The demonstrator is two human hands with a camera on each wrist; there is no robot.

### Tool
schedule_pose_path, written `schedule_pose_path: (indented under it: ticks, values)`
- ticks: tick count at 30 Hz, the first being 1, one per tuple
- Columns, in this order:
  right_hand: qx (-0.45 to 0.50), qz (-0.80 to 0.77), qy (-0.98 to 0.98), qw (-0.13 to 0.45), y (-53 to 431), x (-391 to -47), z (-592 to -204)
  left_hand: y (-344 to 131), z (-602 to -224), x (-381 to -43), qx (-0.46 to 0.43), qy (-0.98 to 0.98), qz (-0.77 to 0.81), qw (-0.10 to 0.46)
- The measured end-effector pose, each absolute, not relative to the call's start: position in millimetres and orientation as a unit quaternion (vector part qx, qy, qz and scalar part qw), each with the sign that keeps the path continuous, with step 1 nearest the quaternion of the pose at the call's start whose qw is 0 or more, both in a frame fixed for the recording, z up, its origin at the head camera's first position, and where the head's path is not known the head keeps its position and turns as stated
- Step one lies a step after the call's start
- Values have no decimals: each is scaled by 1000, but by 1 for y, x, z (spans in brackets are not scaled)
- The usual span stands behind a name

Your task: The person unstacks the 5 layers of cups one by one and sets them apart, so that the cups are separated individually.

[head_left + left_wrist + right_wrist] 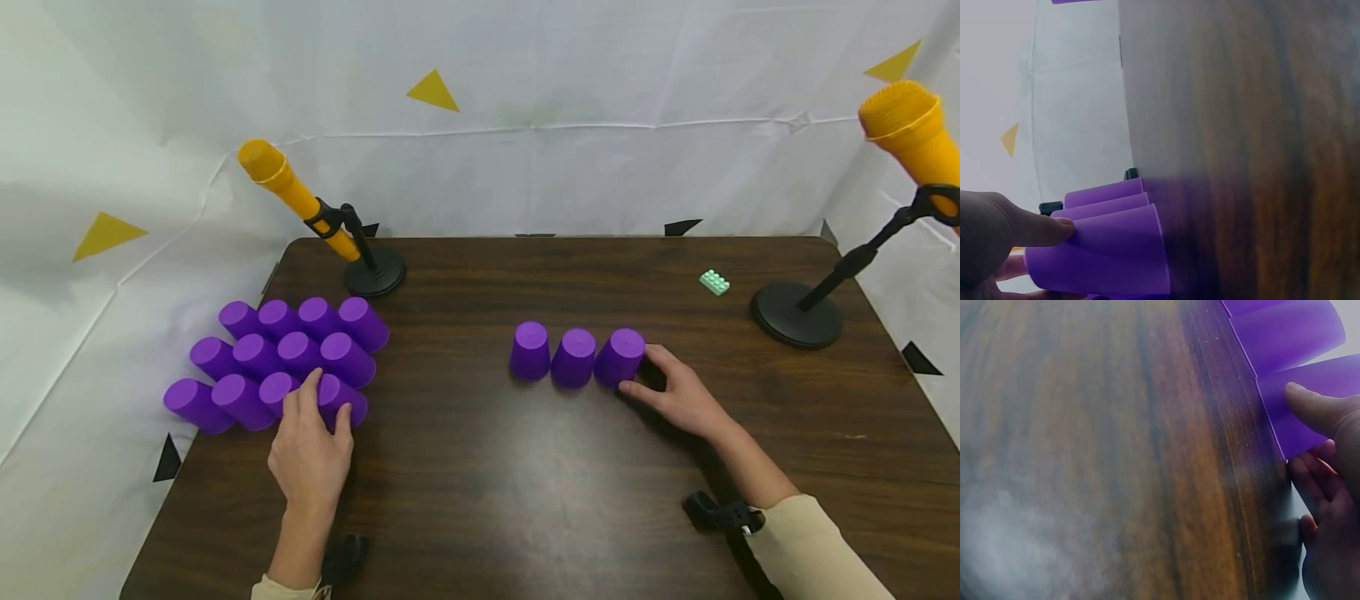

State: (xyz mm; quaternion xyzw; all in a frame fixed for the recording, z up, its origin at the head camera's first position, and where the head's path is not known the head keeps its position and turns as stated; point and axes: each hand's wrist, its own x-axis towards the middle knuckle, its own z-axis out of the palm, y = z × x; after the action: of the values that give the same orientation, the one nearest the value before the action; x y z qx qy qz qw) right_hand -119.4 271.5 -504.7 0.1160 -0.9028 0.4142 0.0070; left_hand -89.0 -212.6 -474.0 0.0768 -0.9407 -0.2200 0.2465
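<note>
Upside-down purple cups stand in rows at the left of the table. My left hand pinches the front-right purple cup of that group, thumb on its near side. In the left wrist view the thumb lies against this cup, with part of the fingers hidden behind it. Right of centre, three more upturned cups form a short row: a left one, a middle one and a right one. My right hand holds the right one between thumb and fingers, as the right wrist view shows.
A yellow microphone on a black stand is behind the left cups. Another yellow microphone leans over its round base at the right. A small mint-green toy brick lies near the back edge of the brown table.
</note>
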Motion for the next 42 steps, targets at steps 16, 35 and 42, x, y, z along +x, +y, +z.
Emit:
schedule_pose_path:
  ticks: [16, 35, 42]
  values:
    - [121, 416, -901, 19, 272, -120, -504, -119, -439, -93, -131, -921, -274, 243]
    - [125, 414, -901, 26, 271, -121, -507, -24, -483, -152, -207, -901, -364, 113]
    - [127, 413, -901, 28, 271, -120, -508, -21, -485, -157, -212, -896, -370, 124]
